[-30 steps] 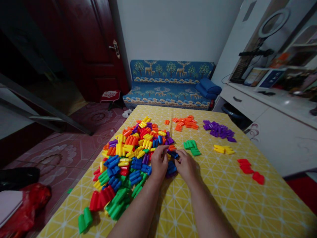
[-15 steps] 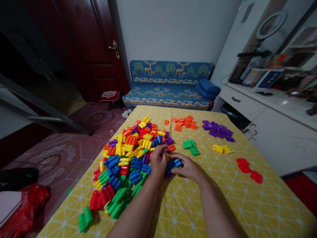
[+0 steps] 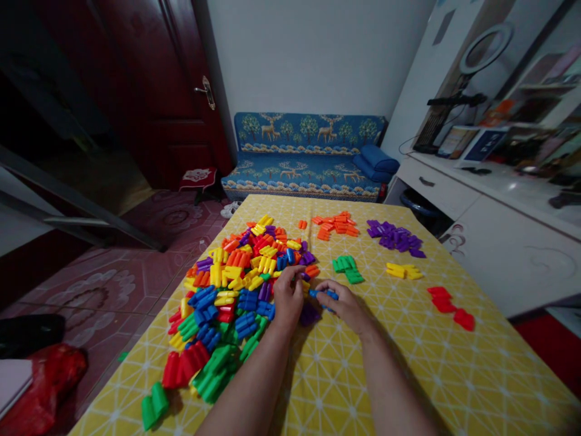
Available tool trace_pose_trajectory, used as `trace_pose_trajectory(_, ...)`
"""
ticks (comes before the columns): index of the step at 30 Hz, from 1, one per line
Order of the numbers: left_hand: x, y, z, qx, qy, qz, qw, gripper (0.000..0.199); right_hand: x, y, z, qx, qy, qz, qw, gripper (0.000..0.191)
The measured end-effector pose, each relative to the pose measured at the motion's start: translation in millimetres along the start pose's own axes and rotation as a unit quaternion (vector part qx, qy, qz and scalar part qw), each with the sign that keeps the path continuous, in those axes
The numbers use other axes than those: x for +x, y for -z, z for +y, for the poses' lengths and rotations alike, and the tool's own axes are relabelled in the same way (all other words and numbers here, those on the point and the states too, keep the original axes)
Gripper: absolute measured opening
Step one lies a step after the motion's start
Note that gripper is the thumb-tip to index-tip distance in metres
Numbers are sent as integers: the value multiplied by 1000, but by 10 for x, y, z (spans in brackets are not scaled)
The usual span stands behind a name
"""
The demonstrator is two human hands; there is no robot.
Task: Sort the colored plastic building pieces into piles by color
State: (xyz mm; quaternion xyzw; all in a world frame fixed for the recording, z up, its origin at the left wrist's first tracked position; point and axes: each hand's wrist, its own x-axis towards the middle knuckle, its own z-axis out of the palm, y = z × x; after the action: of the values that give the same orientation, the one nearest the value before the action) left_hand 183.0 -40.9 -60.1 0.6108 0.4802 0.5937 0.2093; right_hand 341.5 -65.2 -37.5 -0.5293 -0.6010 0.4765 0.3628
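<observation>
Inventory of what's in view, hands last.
Block pile: many, mixed, table's left
Orange blocks: several, orange, far side
Purple blocks: many, purple, far right
Green blocks: few, green, middle
Yellow blocks: few, yellow, right
Red blocks: few, red, right
Blue blocks: count unclear, blue, right hand
Tablecloth: one, yellow, under blocks
Sofa: one, blue, back wall
Cushions: count unclear, blue, sofa's right
Door: one, dark red, left
Stool: one, red, by door
Metal frame: one, grey, left
Cabinet: one, white, right
Ring light: one, white, above cabinet
Bag: one, red, left floor
Left hand: one, bare, pile's edge
Right hand: one, bare, on blue blocks
</observation>
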Motion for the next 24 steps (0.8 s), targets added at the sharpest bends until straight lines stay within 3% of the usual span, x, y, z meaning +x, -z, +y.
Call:
trace_pose_trajectory(5,12,-9,-22,-3,4,4,1000,23,-56,82,59,23,6,60,998,39)
trace_pose_trajectory(10,14,-28,-55,-6,-1,1,1000,24,-346,491,204,-171,45,157,972,33)
trace_pose_trajectory(14,11,-30,-52,-5,1,0,1000,25,-582,741,435,-319,148,101,931,35)
trace_pose_trajectory(18,10,-20,-35,-2,-2,1,1000,24,-736,792,543,-347,210,31,913,31)
trace_pose_trajectory(21,12,-13,-32,-4,-5,-3,1000,25,-795,783,515,-335,203,36,919,13)
trace_pose_trajectory(24,14,-8,-34,-6,-8,-3,1000,26,-801,773,497,-322,208,71,921,12)
